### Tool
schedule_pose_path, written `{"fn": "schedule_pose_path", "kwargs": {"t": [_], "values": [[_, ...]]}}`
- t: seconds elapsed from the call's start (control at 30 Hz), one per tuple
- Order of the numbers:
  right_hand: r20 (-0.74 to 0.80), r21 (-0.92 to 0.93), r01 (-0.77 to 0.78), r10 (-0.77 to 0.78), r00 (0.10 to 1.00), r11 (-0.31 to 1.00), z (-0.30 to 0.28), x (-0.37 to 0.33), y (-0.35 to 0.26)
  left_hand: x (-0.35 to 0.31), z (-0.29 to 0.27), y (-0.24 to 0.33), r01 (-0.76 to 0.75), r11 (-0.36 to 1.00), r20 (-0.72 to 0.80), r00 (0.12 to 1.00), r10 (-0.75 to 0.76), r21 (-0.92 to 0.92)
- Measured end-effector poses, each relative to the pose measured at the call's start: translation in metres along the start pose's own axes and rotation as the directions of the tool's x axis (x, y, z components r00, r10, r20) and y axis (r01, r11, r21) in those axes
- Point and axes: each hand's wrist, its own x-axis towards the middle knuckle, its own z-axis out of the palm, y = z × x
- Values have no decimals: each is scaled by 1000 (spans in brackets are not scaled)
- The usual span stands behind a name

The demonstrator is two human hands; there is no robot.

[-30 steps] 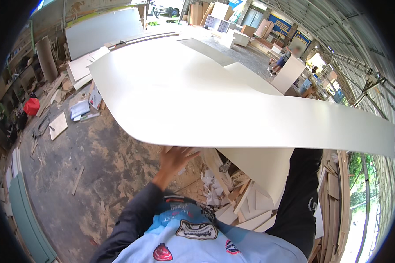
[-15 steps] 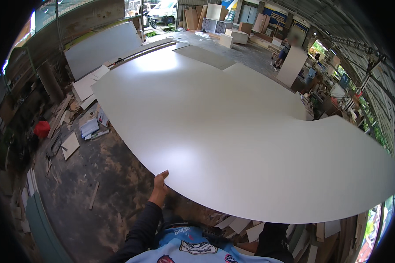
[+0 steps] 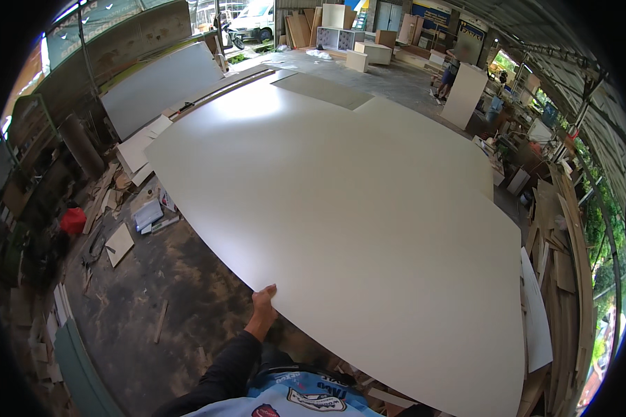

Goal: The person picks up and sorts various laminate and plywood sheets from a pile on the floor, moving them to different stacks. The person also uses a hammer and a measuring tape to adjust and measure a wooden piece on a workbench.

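A large white board (image 3: 341, 229) fills the middle of the view, its smooth face up and shining in two spots. My left hand (image 3: 263, 303) is closed on its near left edge, thumb on top and the other fingers underneath. Of my right arm only a bit of dark sleeve (image 3: 419, 411) shows at the bottom, by the board's near edge. The right hand itself is hidden by the board. At the far end the board meets a flat surface with a grey-brown panel (image 3: 323, 92).
Scrap wood and offcuts (image 3: 120, 244) litter the dark floor (image 3: 202, 299) on the left. A white panel leans (image 3: 153, 87) behind them. Stacked wood strips (image 3: 567, 278) line the right side. Far right, a person (image 3: 448, 76) stands by an upright pale board (image 3: 464, 97).
The board's right part has swung in toward me and left, uncovering the wood stack at right. My left hand, still gripping the edge, sits slightly lower and further right in view.
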Motion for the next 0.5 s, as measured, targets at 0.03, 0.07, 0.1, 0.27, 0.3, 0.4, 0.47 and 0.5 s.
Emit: {"fn": "schedule_pose_path", "kwargs": {"t": [0.03, 0.07, 0.1, 0.27, 0.3, 0.4, 0.47, 0.5], "values": [[-16, -22, 11, -11, 1000, 1000, 0, -3, 0, -2, -2, -2, 0, 1000, 11, 1000, 0, -1], [-28, -42, 16, -17, 999, 999, -2, -6, 0, -2, -4, -2, 0, 1000, 23, 1000, 0, -2], [-59, -67, 44, -48, 997, 997, -3, -8, -3, -15, 9, 0, 43, 999, 54, 998, -43, 7], [-128, -209, 160, -189, 973, 965, 3, -21, -24, -3, -4, 25, 234, 930, 99, 972, -215, -281], [-133, -242, 189, -225, 965, 952, 10, -25, -35, 2, -12, 41, 240, 886, 108, 971, -214, -396], [-58, -241, 356, -380, 923, 903, 27, 9, -55, 92, -88, 76, 171, 885, 218, 973, -82, -432], [17, -192, 510, -517, 856, 838, 30, 56, -64, 142, -103, 102, -5, 955, -171, 984, -48, -298], [46, -181, 536, -537, 842, 825, 37, 77, -76, 158, -110, 111, 53, 972, -128, 988, -84, -231]]}}
